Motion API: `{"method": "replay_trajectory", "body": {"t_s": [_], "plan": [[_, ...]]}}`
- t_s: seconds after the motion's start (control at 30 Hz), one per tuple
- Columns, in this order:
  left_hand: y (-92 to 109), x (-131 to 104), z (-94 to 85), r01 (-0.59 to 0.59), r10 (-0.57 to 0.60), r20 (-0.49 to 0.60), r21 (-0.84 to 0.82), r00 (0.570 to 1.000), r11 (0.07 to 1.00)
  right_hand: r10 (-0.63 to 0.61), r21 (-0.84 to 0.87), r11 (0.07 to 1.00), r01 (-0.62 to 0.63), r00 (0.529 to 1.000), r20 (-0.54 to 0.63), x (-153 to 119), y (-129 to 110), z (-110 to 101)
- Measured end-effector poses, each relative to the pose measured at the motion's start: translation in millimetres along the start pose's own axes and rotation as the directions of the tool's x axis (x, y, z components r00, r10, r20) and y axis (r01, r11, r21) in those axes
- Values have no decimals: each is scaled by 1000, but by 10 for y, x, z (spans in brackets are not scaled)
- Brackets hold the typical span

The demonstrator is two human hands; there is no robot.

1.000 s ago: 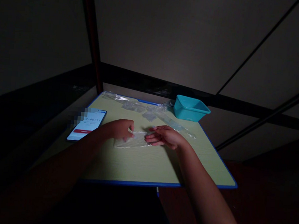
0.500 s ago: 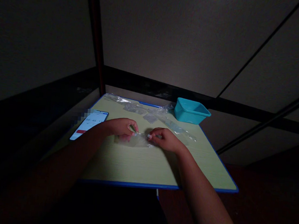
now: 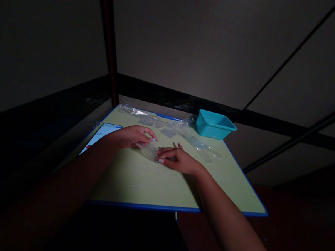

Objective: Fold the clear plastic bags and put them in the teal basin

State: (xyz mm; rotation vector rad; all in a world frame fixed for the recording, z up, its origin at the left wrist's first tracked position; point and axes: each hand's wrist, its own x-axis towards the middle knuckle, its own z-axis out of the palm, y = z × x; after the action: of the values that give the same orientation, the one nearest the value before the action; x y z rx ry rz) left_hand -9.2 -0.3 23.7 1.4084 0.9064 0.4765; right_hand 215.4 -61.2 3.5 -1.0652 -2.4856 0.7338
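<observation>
A small clear plastic bag (image 3: 148, 150) is stretched between my two hands over the middle of the table. My left hand (image 3: 136, 136) pinches its upper left part between thumb and fingers. At the bag's right end, my right hand (image 3: 177, 159) grips it with thumb and fingertips, one finger raised. Behind my hands, several flat clear plastic bags (image 3: 169, 131) lie spread across the back of the table. What the held bag contains is too dim to tell.
The pale table (image 3: 151, 186) has a blue edge. A turquoise basket (image 3: 213, 132) stands at its back right corner. At the left lies a lit phone (image 3: 97, 135), partly covered by my left forearm. Dark panels rise behind the table.
My left hand has lifted slightly up and away with its side of the bag. My right hand has shifted a little left and lower, and the bag now hangs slanted.
</observation>
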Motion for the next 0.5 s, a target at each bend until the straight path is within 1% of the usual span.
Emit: {"method": "replay_trajectory", "body": {"t_s": [0.17,0.23,0.27,0.3,0.37,0.43,0.5], "plan": [[-14,22,-22,29,-35,-48,-126,998,992,7,37,999,-11,995,100,39,-101,93],[-29,38,-17,31,-39,-50,-159,998,987,-4,41,999,0,995,103,56,-108,109],[-39,47,-14,26,-35,-51,-176,998,984,-10,42,999,6,997,81,63,-102,107],[-48,55,-13,16,-28,-56,-193,998,981,-15,42,999,14,999,34,68,-90,99],[-64,70,-10,-6,-11,-78,-223,997,975,-30,37,999,35,994,-107,72,-56,67],[-73,83,-2,-24,-2,-107,-244,994,969,-49,5,999,52,973,-227,68,-13,24],[-77,96,21,-34,-2,-133,-265,991,964,-63,-51,997,51,962,-267,63,23,-9]]}}
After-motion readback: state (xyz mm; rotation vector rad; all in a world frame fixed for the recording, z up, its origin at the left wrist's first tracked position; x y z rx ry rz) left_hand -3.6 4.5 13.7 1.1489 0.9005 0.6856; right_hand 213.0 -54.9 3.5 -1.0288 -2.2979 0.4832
